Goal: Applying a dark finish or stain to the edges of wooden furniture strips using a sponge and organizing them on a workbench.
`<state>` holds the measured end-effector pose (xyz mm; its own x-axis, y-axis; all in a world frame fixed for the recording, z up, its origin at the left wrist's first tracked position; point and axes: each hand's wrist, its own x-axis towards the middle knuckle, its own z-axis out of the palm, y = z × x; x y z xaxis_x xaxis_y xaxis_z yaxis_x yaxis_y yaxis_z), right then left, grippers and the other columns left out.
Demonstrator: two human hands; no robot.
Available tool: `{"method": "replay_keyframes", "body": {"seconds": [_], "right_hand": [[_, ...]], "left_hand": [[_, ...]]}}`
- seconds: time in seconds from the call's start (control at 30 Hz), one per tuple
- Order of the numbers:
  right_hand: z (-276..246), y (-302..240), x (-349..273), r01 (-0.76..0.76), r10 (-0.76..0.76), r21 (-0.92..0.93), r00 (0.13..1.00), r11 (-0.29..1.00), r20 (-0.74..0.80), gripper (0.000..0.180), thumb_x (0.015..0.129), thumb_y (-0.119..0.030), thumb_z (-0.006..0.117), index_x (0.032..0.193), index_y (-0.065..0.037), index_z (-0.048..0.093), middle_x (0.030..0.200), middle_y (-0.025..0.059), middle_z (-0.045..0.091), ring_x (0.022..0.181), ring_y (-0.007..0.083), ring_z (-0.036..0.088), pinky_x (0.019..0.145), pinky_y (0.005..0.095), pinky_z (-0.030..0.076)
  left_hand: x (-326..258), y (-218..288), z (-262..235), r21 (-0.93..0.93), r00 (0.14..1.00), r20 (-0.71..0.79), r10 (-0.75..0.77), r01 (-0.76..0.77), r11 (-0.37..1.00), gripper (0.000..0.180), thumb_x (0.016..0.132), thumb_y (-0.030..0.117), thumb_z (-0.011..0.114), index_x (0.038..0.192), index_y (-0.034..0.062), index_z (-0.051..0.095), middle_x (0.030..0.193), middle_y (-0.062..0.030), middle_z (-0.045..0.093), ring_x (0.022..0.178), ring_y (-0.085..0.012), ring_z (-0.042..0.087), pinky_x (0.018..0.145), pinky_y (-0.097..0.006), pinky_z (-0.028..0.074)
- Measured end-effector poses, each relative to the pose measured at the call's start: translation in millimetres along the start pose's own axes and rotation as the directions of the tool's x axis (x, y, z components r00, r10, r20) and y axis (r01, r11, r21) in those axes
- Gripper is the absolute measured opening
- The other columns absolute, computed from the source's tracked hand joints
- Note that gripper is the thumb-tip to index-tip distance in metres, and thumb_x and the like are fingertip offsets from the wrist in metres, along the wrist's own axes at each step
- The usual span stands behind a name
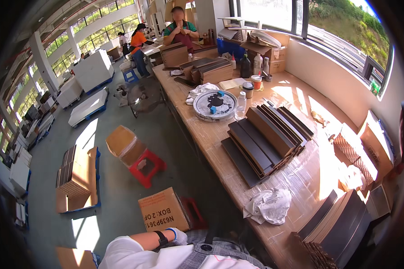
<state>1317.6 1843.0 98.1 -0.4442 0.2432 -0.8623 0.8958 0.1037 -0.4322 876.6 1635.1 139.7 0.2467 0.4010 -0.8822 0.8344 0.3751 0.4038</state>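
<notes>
My left hand (178, 236), in a white and blue glove with a black band on the wrist, rests by my front against the grey checked apron (215, 249). Its fingers are too hidden to read, and I see nothing held in it. Nearest to it is a cardboard box (164, 210) standing just beyond. My right hand is out of view. To the right on the workbench (211, 148) lie a crumpled white cloth (270, 205), a fanned stack of dark panels (265, 141), and another pile of dark panels (336, 228) at the near corner.
A round tray with dark paint (214, 105) and blue sponges stands by a clear bottle (241, 105). Across the bench a person (179, 33) holds both hands near the face. Red stools (148, 169), boxes and a loaded pallet (78, 179) occupy the floor at left.
</notes>
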Motion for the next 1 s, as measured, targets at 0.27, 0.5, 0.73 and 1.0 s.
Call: {"method": "replay_keyframes", "body": {"seconds": [0.27,0.5,0.73,1.0], "right_hand": [[12.4,98.3,115.6,0.561,-0.576,-0.355,0.814,0.748,0.074,0.047,0.093,-0.039,0.041,0.123,-0.005,0.053,0.113,0.0179,0.061,0.105,0.0340,0.055,0.091,0.0398,0.043],[-28.2,-5.7,151.2,0.573,-0.600,-0.325,0.800,0.752,0.021,0.042,0.090,-0.035,0.044,0.117,-0.006,0.056,0.108,0.0169,0.062,0.101,0.0322,0.056,0.087,0.0383,0.044],[-80.0,-159.6,202.1,0.534,-0.589,-0.279,0.789,0.799,-0.177,0.037,0.088,-0.031,0.046,0.111,-0.006,0.059,0.104,0.0159,0.063,0.096,0.0303,0.058,0.084,0.0368,0.045],[-41.8,-225.9,172.4,0.454,-0.465,-0.105,0.841,0.885,-0.279,0.031,0.084,-0.027,0.049,0.105,-0.007,0.062,0.098,0.0148,0.064,0.091,0.0282,0.060,0.079,0.0351,0.046]], "left_hand": [[-0.5,8.4,-100.5,0.207,0.997,-0.052,-0.058,0.068,0.976,0.047,0.079,0.036,0.053,0.114,0.0056,0.062,0.111,-0.0148,0.063,0.104,-0.0327,0.060,0.087,-0.043,0.047],[28.6,-44.4,-214.7,0.145,0.970,0.092,0.226,-0.238,0.960,0.044,0.083,0.035,0.053,0.114,0.0034,0.060,0.112,-0.0156,0.063,0.102,-0.0320,0.058,0.087,-0.041,0.045],[35.5,-129.9,-319.7,-0.211,0.832,0.469,0.297,-0.221,0.952,0.026,0.084,0.027,0.056,0.095,0.0044,0.063,0.082,-0.0036,0.059,0.079,-0.0168,0.054,0.068,-0.033,0.045],[18.0,-171.3,-383.4,-0.232,0.647,0.705,0.290,-0.175,0.957,0.021,0.086,0.022,0.055,0.092,0.0040,0.063,0.083,-0.0004,0.059,0.075,-0.0132,0.051,0.066,-0.032,0.045]]}}
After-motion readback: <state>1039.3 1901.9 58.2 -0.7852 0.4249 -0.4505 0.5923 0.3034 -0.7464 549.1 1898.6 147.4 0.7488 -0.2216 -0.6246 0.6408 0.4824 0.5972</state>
